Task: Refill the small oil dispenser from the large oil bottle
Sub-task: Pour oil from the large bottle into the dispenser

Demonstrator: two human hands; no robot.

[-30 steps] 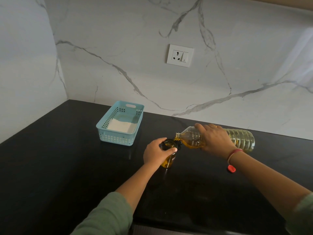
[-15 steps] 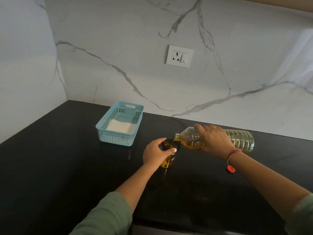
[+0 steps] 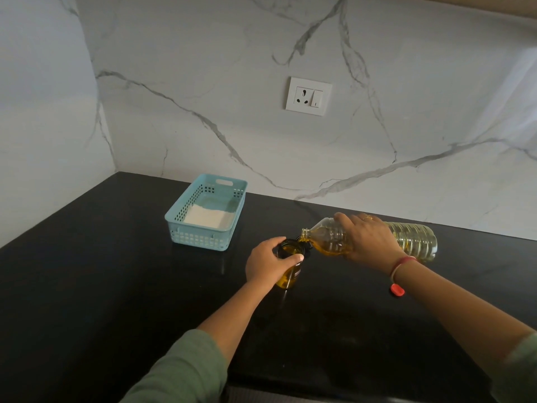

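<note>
One unreadable dark label [image 3: 296, 274] marks the small oil dispenser [image 3: 286, 279].

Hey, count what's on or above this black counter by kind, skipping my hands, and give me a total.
Oil containers: 2, small amber glass oil dispenser, large clear plastic oil bottle
Baskets: 1, light blue plastic basket
Caps: 1, small red plastic cap
Sheets: 1, white sheet inside the basket
Total: 5
</note>
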